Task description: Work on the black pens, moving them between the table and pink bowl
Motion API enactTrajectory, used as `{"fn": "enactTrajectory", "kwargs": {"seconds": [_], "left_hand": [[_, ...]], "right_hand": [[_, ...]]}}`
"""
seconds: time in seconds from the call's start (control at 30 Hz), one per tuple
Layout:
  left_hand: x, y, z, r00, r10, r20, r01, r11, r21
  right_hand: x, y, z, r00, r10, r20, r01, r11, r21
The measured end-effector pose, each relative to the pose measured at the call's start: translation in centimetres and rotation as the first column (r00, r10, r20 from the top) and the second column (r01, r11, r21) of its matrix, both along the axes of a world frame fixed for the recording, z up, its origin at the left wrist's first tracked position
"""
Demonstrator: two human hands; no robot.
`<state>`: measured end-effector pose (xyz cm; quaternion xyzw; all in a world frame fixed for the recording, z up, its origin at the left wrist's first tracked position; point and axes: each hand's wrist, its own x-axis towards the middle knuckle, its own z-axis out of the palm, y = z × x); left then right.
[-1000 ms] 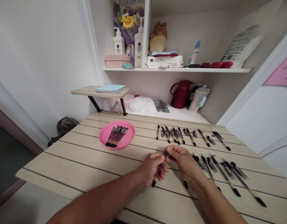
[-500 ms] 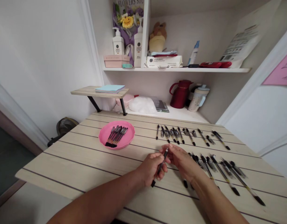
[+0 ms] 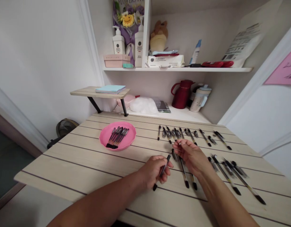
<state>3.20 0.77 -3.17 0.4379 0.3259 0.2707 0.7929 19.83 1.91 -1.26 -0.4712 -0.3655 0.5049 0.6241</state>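
My left hand (image 3: 158,170) is closed around a black pen (image 3: 164,166), which slants up and right with its dark butt end below the fist. Away from it to the upper right, my right hand (image 3: 190,154) pinches a small silvery piece (image 3: 180,143) between thumb and fingertips; it looks like a metal pen tip. Below that hand lie pens (image 3: 183,171) with dark ends, partly covered by the wrist. A pink scalloped dish (image 3: 131,138) to the left holds several assembled-looking pens (image 3: 117,137).
Two rows of pens and loose caps lie on the slatted table (image 3: 84,164), one at the back (image 3: 178,134), one at right (image 3: 227,176). Behind stand a small raised shelf (image 3: 86,92), a red jug (image 3: 182,96) and a pale tumbler (image 3: 199,99).
My right hand has moved right and slightly up, away from the pen, with the small silvery piece in its fingertips. My left hand still grips the pen in nearly the same place.
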Motion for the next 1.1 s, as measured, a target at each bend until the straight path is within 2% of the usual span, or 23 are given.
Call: {"fn": "enactTrajectory", "kwargs": {"seconds": [0.1, 0.13, 0.17, 0.2, 0.27, 0.33, 0.37, 0.43, 0.5, 0.6, 0.67, 0.77, 0.87, 1.0, 1.1], "left_hand": [[0.2, -0.2, 0.1, 0.996, 0.084, -0.015, -0.084, 0.996, -0.006], [0.2, -0.3, 0.1, 0.993, 0.116, -0.013, -0.116, 0.993, -0.004], [0.3, -0.3, 0.1, 0.99, 0.144, -0.009, -0.144, 0.99, -0.002], [0.3, -0.4, 0.2, 0.986, 0.167, -0.004, -0.167, 0.986, 0.0], [0.3, -0.4, 0.3, 0.98, 0.2, -0.004, -0.2, 0.98, 0.015], [0.3, -0.2, 0.4, 0.972, 0.234, -0.032, -0.233, 0.971, 0.047], [0.3, -0.2, 0.4, 0.966, 0.252, -0.055, -0.248, 0.966, 0.071], [0.4, 0.0, 0.3, 0.952, 0.283, -0.119, -0.265, 0.953, 0.146], [0.4, 0.2, 0.1, 0.937, 0.305, -0.171, -0.259, 0.933, 0.249], [0.5, 0.5, -0.4, 0.906, 0.357, -0.229, -0.25, 0.886, 0.391], [0.6, 0.7, -0.6, 0.871, 0.397, -0.291, -0.23, 0.852, 0.471], [0.8, 1.1, -0.7, 0.806, 0.433, -0.403, -0.133, 0.797, 0.589], [1.3, 1.6, -0.8, 0.752, 0.461, -0.47, -0.017, 0.727, 0.687], [2.2, 2.4, -0.8, 0.689, 0.531, -0.494, 0.091, 0.612, 0.785], [3.0, 3.1, -0.7, 0.632, 0.585, -0.508, 0.151, 0.55, 0.821]], "right_hand": [[0.7, 0.3, -0.4, 0.969, -0.091, 0.228, 0.095, 0.995, -0.004], [0.7, 0.4, -0.6, 0.927, -0.096, 0.363, 0.105, 0.994, -0.005], [0.6, 0.3, -0.7, 0.852, -0.086, 0.517, 0.105, 0.994, -0.008], [0.3, 0.3, -0.8, 0.738, -0.065, 0.671, 0.098, 0.995, -0.011], [-0.4, 0.0, -0.7, 0.43, -0.022, 0.903, 0.09, 0.996, -0.018], [-1.2, -0.2, -0.6, 0.131, 0.009, 0.991, 0.083, 0.996, -0.02], [-1.6, -0.2, -0.6, 0.019, 0.02, 1.0, 0.076, 0.997, -0.021], [-2.3, -0.2, -0.6, -0.127, 0.032, 0.991, 0.065, 0.998, -0.024], [-2.6, -0.1, -0.7, -0.202, 0.044, 0.978, 0.075, 0.997, -0.029], [-2.2, 0.0, -0.8, -0.208, 0.049, 0.977, 0.096, 0.995, -0.029], [-1.4, 0.0, -0.6, -0.141, 0.043, 0.989, 0.103, 0.994, -0.029], [0.2, 0.0, -0.2, -0.011, 0.014, 1.0, 0.181, 0.983, -0.011], [1.5, 0.2, -0.1, 0.052, -0.02, 0.998, 0.262, 0.965, 0.006], [1.7, 0.3, -0.3, 0.099, -0.022, 0.995, 0.239, 0.971, -0.002], [1.5, 0.3, -0.3, 0.123, -0.024, 0.992, 0.217, 0.976, -0.004]]}}
